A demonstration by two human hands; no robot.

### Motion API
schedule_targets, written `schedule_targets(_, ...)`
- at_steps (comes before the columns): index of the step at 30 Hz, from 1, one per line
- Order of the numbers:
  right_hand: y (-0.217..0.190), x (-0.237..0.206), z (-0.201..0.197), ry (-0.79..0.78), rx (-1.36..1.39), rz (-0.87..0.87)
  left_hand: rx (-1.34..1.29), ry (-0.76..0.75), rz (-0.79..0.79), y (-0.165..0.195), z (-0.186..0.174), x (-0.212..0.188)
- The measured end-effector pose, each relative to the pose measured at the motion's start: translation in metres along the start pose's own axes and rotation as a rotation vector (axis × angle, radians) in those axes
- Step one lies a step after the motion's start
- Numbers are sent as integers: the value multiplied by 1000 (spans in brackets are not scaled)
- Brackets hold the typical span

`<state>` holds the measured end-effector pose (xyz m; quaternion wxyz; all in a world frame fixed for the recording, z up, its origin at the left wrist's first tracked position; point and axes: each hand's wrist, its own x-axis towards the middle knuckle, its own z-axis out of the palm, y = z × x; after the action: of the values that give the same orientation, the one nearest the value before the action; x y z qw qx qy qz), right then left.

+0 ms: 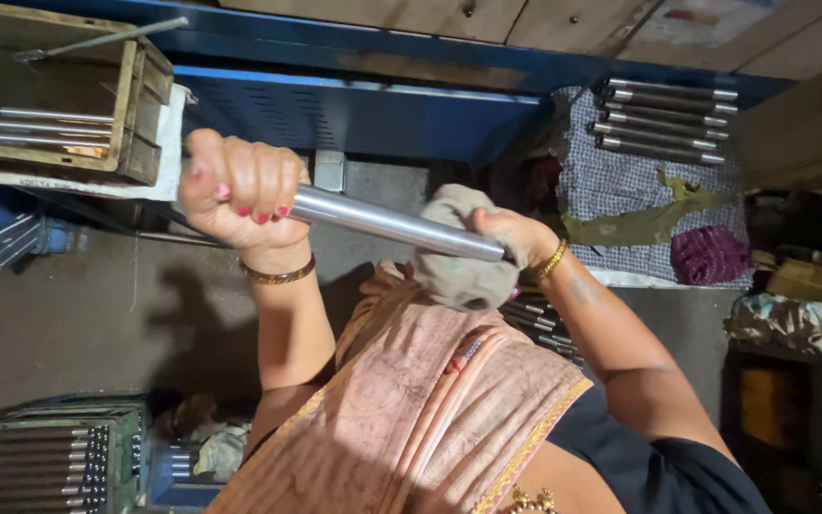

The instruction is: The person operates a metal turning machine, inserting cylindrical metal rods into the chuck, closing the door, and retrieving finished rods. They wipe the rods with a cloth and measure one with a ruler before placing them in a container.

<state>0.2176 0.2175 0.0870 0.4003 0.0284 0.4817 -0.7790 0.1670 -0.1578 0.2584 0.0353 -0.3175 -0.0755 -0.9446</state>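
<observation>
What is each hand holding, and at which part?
Left hand is closed around one end of the metal rod. Right hand presses a grey cloth around the rod's other end.

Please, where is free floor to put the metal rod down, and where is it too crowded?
Bare grey floor lies between the wooden crate, the stacked rods and the left hand. A small patch sits under the blue frame. The checked cloth is crowded with rods.
</observation>
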Motion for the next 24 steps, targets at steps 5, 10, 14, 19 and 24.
schedule_targets(5,26,0,1,93,207,-151,101,28,200,12,5,1)
schedule_targets(10,21,25,65,-240,528,-468,167,203,239,-34,-4,-16)
schedule_targets(14,-35,41,97,-26,707,-638,362,133,108,-57,-13,-33)
schedule_targets(19,-120,13,108,320,526,-818,230,-36,-367,-53,-18,-53)
schedule_targets(24,-139,-9,134,170,503,-919,202,260,-500,-85,-28,-60)
